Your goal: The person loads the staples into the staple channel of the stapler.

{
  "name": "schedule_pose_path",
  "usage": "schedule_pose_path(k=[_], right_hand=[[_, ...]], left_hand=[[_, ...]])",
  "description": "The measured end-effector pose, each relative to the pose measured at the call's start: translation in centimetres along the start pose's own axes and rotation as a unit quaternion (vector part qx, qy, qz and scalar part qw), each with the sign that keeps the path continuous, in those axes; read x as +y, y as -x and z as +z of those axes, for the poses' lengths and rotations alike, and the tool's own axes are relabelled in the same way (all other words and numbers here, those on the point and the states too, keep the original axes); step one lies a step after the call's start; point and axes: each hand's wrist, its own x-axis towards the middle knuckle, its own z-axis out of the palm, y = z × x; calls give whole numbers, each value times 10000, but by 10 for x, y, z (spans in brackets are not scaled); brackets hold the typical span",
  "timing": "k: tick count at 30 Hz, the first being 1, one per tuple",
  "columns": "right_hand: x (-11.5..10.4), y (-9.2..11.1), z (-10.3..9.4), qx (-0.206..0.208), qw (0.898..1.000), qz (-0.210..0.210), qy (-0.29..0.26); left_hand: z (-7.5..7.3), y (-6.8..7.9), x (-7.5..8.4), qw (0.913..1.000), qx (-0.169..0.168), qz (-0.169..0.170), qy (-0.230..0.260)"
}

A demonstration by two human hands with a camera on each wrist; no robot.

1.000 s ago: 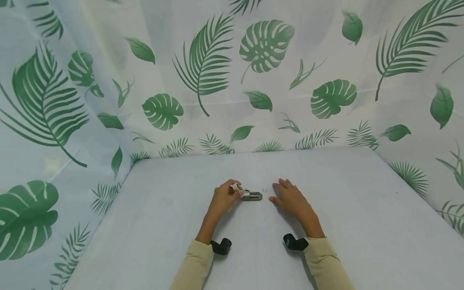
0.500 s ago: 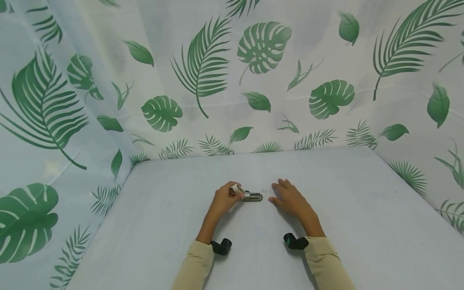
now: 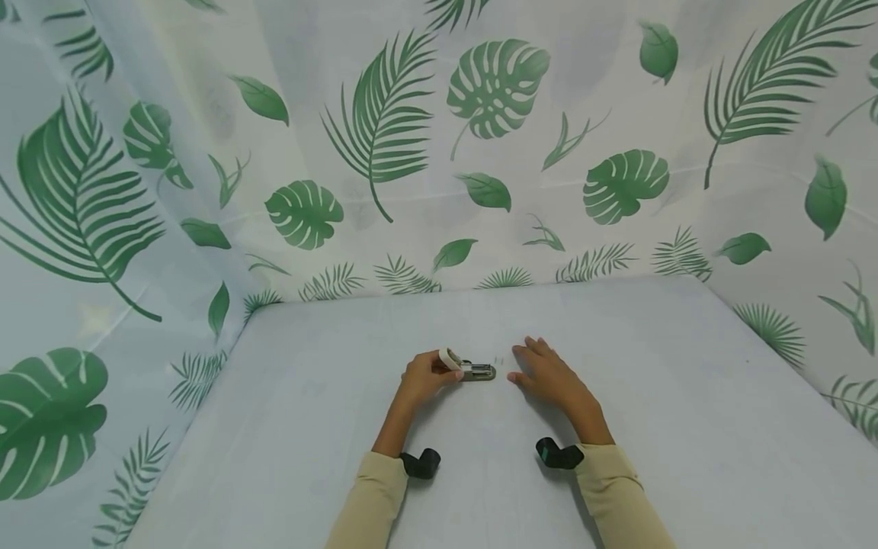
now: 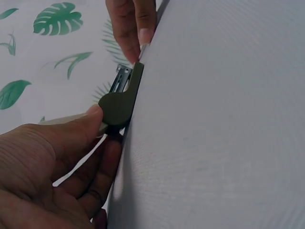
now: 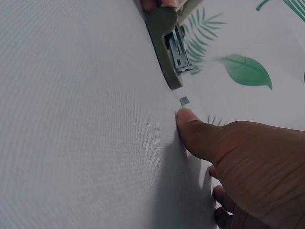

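Observation:
A small stapler lies on the table with its cream top cover swung up and back. In the left wrist view its olive-green base and metal staple channel show. My left hand grips the hinge end, thumb against its side and fingers behind. To the right of the stapler, my right hand rests on the table with relaxed fingers and holds nothing. Just beyond its thumb lies a short strip of staples, apart from the stapler's front end.
A white cloth covers the table. Behind it and at both sides hangs a white curtain printed with green leaves. A black wrist camera sits on the left wrist, another black camera on the right.
The left hand's fingers have slid back and down from the raised cover, so more of the cover shows. The stapler and the right hand look nearly the same.

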Motion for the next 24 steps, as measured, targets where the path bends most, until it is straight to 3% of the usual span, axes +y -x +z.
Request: schedule_pose_path(k=[8, 14, 20, 24], right_hand=[[2, -1, 1, 28, 10000, -49, -5], [0, -7, 1, 9, 9993, -198, -311], [1, -15, 5, 339, 9924, -904, -764], [2, -23, 7, 423, 9886, -993, -1050]], left_hand=[[3, 0, 0, 9994, 231, 12, -242], [2, 1, 0, 9986, 316, -9, -420], [0, 1, -3, 9997, 104, 185, 79], [-1, -2, -7, 9994, 5, 207, 269]])
